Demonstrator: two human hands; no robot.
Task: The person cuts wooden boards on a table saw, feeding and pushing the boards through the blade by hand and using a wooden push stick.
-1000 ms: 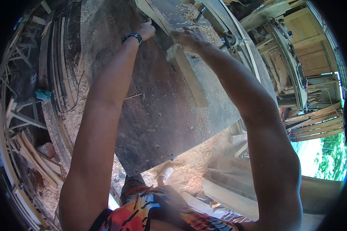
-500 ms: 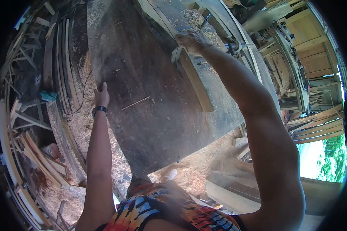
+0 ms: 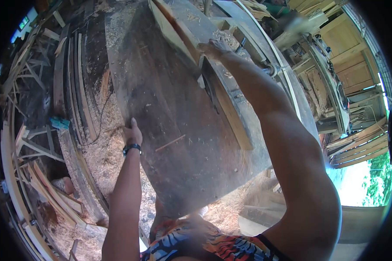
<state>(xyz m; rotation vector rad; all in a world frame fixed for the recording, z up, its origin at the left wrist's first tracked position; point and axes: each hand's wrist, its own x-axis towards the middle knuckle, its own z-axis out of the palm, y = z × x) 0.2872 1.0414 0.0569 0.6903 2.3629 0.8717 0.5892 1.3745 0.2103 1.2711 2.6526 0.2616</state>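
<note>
I see the long board (image 3: 172, 28) slanting through the upper middle of the frame, its near end just beside the fingertips of my right hand (image 3: 214, 48); whether they clamp it, I can't tell. My left hand (image 3: 133, 132), left of centre at the tabletop's (image 3: 191, 174) edge, has its thumb apart from the fingers, well apart from the board.

Sawdusty floor (image 3: 101, 161), wooden panels (image 3: 353, 74) at right, bright opening (image 3: 350, 180) showing green foliage (image 3: 380, 178)
</note>
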